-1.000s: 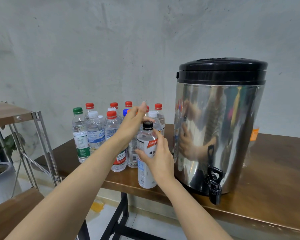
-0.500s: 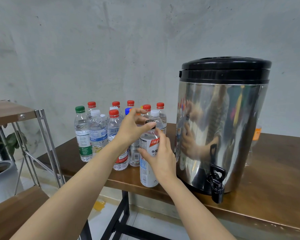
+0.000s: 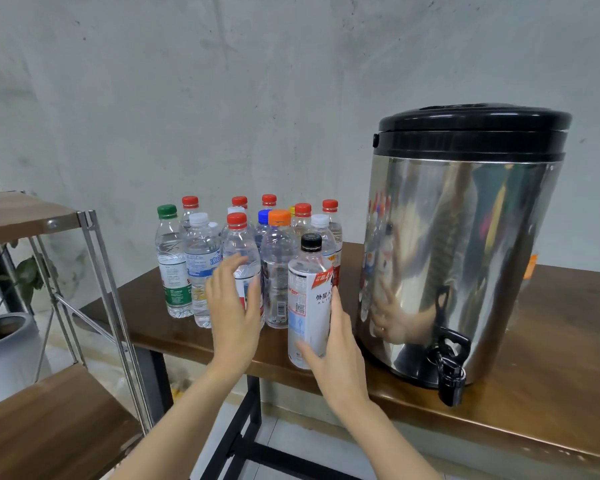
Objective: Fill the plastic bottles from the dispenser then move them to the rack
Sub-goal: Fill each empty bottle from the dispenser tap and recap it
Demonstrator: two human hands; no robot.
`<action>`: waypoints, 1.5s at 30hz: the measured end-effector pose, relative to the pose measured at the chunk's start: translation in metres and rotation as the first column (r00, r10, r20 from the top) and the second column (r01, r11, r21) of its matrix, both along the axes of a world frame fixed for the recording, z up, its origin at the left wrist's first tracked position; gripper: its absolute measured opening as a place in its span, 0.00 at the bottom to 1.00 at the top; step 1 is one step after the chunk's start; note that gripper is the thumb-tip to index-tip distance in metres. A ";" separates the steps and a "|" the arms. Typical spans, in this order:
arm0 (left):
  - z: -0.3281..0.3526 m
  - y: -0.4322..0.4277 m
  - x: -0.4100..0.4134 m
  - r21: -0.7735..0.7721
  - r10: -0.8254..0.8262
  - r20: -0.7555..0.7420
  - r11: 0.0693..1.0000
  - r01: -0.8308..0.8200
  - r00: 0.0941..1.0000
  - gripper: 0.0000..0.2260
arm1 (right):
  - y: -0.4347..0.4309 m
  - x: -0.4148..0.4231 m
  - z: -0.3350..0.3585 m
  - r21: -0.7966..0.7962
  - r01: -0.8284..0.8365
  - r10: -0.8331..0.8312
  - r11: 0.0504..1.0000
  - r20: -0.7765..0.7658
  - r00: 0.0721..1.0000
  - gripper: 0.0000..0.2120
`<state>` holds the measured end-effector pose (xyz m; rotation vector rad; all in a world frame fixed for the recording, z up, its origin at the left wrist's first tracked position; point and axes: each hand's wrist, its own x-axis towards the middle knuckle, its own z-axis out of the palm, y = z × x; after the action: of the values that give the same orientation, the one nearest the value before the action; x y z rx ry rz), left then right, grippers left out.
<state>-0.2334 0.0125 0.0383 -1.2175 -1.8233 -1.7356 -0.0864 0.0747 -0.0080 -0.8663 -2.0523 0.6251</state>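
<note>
Two bare forearms reach in over the front edge of a brown wooden table. The right hand curls loosely round the lower right side of a black-capped bottle, thumb across the base of the white label and fingers behind; the grip looks light rather than clenched. This bottle stands upright near the table's front edge, cap on, long axis vertical. The left hand hangs open with fingers spread, holding nothing, in front of a red-capped bottle whose lower half it hides. Just right of the black-capped bottle stands the steel dispenser, black lid on, its black tap overhanging the front edge. Behind the hands a tight cluster of capped bottles stands upright toward the table's left end, among them an orange-capped bottle and a green-capped bottle. Off the left edge stands a metal-framed rack with wooden shelves, a potted plant behind it.
</note>
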 end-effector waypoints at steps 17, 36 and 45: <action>-0.060 -0.013 -0.062 -0.255 0.154 0.277 0.964 -0.082 0.948 0.51 | 0.009 -0.062 0.003 -0.094 0.117 -0.114 0.989 0.034 0.993 0.70; -0.056 0.013 -0.107 -0.642 0.170 0.234 0.766 0.021 0.957 0.62 | 0.031 -0.093 0.000 -0.263 0.051 -0.021 0.963 0.116 0.993 0.72; -0.055 0.019 -0.110 -0.663 0.197 0.219 0.749 -0.003 0.956 0.63 | 0.040 -0.103 0.000 -0.240 0.076 -0.042 0.968 0.142 0.989 0.68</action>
<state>-0.3433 0.0312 -0.0169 -1.0927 -2.7716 -1.2658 -0.1892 0.1143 -0.0085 -1.1365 -2.0896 0.8190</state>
